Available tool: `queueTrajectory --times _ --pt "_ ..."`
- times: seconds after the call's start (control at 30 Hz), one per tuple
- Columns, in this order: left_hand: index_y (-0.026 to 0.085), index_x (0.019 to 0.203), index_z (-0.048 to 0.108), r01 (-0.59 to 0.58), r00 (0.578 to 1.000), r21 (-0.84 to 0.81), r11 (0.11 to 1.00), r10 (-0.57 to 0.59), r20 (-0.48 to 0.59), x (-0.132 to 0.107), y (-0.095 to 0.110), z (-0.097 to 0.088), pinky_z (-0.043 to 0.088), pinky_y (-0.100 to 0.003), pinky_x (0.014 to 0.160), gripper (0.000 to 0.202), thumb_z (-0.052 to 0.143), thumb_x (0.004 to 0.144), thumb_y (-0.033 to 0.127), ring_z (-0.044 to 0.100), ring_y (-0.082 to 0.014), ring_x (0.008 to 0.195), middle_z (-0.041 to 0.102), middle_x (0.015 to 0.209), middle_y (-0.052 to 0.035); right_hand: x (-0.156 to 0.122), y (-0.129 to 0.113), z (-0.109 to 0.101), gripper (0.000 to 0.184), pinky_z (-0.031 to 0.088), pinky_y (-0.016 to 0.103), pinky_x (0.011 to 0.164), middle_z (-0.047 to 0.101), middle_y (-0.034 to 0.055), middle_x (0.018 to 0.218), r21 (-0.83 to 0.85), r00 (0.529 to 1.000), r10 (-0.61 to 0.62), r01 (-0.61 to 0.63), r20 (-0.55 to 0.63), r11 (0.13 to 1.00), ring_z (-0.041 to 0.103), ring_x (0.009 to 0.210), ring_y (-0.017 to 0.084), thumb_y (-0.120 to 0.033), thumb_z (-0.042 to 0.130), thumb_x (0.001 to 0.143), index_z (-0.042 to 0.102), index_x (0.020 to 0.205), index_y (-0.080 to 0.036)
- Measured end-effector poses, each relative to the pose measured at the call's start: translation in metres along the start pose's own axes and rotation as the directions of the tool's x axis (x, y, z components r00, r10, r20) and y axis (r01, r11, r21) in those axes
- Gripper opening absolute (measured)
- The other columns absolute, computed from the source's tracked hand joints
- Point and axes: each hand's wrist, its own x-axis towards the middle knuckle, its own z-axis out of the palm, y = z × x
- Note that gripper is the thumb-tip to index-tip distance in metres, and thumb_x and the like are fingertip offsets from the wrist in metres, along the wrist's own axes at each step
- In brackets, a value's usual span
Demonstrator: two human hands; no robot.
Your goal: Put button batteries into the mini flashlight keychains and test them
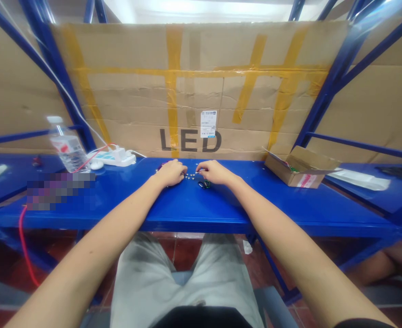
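Both hands rest side by side at the far middle of the blue worktop [194, 209], at twelve o'clock from the seated person. The left hand [171, 173] lies knuckles up, its fingers curled down onto the surface. The right hand [215, 172] mirrors it, fingertips drawn together toward the gap between the two hands. In that gap lies a scatter of small silver pieces [191, 175]. A small dark piece [204, 184] sits at six o'clock, just below the right hand's fingertips. I cannot tell whether either grip has closed on a piece, because the fingers hide their own tips and the pieces are too small to make out.

The pieces look light, hard and smooth, and likely to roll or skid on the painted surface. They would probably be best taken one at a time, with a light fingertip pinch across the sides.

At ten o'clock from the hands stand a plastic bottle [66, 146] and a white power strip [114, 156]. At three o'clock lies an open cardboard box [298, 172]. A taped cardboard sheet [201, 82] stands behind.
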Motion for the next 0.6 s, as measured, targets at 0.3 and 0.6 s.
queueTrajectory --times 0.3,0.6 --pt "0.016 0.094 0.076 -0.043 0.999 0.012 0.999 0.043 0.006 0.0069 -0.0023 0.005 0.042 -0.041 0.085 0.028 0.05 0.083 0.013 0.054 -0.0296 0.093 0.067 0.091 -0.0155 0.0 -0.0001 0.0005 0.027 0.046 0.023 0.082 0.077 0.0067 0.104 -0.013 1.0 -0.005 0.005 0.015 1.0 0.067 0.091 0.016 -0.008 0.057 0.089 0.078 0.102 -0.017" --pt "0.016 0.09 0.074 -0.007 1.0 0.031 0.999 0.007 0.003 0.0022 -0.009 0.0034 0.041 -0.039 0.081 0.025 0.051 0.082 0.011 0.054 -0.028 0.09 0.069 0.092 -0.0143 0.0 0.0004 0.0006 0.026 0.046 0.023 0.078 0.077 0.0072 0.102 -0.006 1.0 0.014 -0.014 0.027 1.0 0.067 0.087 0.016 -0.009 0.057 0.088 0.078 0.103 -0.017"
